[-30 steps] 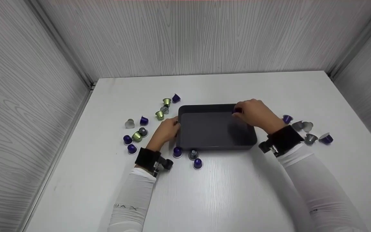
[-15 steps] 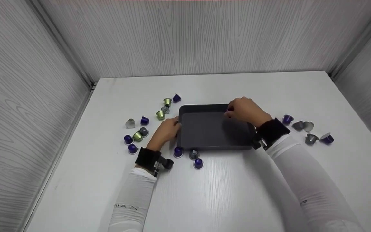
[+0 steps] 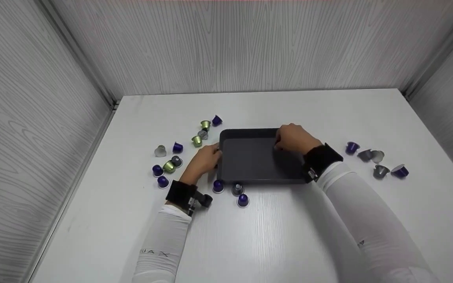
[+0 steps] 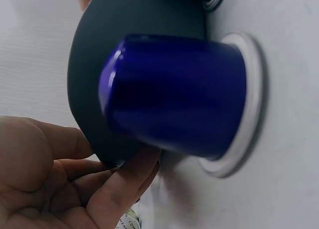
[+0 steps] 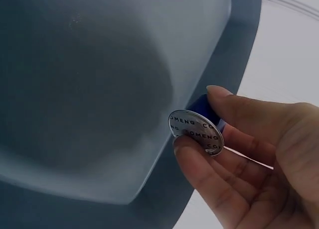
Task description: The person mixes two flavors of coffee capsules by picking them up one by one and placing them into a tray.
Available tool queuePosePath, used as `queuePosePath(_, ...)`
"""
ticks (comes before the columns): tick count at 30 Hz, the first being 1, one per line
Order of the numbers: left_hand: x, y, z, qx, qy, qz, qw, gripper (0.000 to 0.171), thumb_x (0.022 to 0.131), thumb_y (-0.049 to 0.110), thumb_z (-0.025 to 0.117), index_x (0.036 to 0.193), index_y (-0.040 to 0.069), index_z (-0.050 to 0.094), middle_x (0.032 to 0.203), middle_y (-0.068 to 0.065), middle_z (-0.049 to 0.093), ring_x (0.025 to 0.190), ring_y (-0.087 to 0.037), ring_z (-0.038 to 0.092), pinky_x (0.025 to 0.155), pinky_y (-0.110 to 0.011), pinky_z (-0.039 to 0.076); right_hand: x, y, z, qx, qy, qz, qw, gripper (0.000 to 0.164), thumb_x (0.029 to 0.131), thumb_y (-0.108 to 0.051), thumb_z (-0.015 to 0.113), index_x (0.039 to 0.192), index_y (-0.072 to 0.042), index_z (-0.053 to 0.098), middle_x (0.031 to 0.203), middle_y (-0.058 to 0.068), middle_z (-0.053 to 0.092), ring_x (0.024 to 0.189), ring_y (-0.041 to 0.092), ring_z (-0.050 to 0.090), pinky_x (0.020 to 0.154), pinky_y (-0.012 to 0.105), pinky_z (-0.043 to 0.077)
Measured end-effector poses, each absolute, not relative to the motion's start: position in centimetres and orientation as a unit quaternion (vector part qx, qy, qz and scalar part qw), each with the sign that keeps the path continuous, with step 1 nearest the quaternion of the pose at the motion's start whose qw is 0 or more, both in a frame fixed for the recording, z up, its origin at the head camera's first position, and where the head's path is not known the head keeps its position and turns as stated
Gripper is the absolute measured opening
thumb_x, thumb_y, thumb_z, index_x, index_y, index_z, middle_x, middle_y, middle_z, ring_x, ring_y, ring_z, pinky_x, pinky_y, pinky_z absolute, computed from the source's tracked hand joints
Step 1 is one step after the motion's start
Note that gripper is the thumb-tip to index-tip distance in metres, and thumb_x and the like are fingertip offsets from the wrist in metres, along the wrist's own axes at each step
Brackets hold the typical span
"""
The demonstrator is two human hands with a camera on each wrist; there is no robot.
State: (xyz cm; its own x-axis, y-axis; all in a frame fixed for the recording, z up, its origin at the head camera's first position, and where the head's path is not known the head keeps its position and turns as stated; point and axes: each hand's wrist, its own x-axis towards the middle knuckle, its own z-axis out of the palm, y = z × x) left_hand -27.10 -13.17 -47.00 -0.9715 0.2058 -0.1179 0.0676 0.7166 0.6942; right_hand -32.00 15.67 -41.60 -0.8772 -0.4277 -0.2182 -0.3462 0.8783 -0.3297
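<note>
A dark grey rectangular tray (image 3: 248,157) lies on the white table. My left hand (image 3: 205,159) grips its left edge; in the left wrist view the thumb and fingers pinch the tray's wall (image 4: 89,84). Over the tray's far right part is my right hand (image 3: 295,138). The right wrist view shows it pinching a blue coffee capsule (image 5: 197,129) between thumb and fingers, printed foil lid facing the camera. That capsule is hidden in the head view. Close to my left hand, a purple-blue capsule (image 4: 174,94) stands on its rim beside the tray.
Several purple, green and grey capsules lie left of the tray, among them a green capsule (image 3: 169,166). A grey capsule (image 3: 238,189) and a purple capsule (image 3: 243,201) stand before it. More capsules, including a silver capsule (image 3: 380,171), are at right. Wood-grain panels (image 3: 226,47) enclose the table.
My right hand has moved left and slightly lower over the tray, carrying the capsule. My left hand keeps its grip on the tray's edge.
</note>
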Motion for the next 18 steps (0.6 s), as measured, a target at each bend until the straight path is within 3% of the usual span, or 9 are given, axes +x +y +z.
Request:
queuePosePath(8, -27.13, -13.18, -47.22, 0.082, 0.922, 0.368, 0.089, 0.046, 0.102, 0.015, 0.044, 0.146, 0.001, 0.043, 0.116, -0.016, 0.062, 0.09, -0.026, 0.057, 0.083, -0.039, 0.046, -32.07, 15.23, -42.12, -0.193, 0.963, -0.112, 0.155, 0.017, 0.081, -0.007, 0.076, 0.096, 0.001, 0.072, 0.091, 0.013, 0.069, 0.079, 0.027, 0.063, 0.071, 0.039, 0.052)
queuePosePath(14, -27.17, -13.33, -47.23, 0.088, 0.922, 0.366, 0.085, 0.046, 0.102, 0.015, 0.044, 0.145, 0.0, 0.044, 0.123, -0.018, 0.061, 0.097, -0.029, 0.057, 0.091, -0.041, 0.045, -31.98, 15.48, -42.03, -0.202, 0.962, -0.118, 0.144, 0.018, 0.083, -0.006, 0.073, 0.099, 0.002, 0.072, 0.095, 0.015, 0.07, 0.084, 0.03, 0.064, 0.077, 0.043, 0.052)
queuePosePath(18, -27.19, -13.44, -47.17, 0.094, 0.923, 0.365, 0.081, 0.045, 0.102, 0.014, 0.044, 0.144, 0.001, 0.046, 0.124, -0.019, 0.061, 0.099, -0.03, 0.057, 0.093, -0.043, 0.044, -31.96, 15.65, -41.83, -0.204, 0.962, -0.123, 0.135, 0.013, 0.085, -0.007, 0.071, 0.096, 0.001, 0.072, 0.088, 0.013, 0.069, 0.078, 0.028, 0.062, 0.074, 0.042, 0.051)
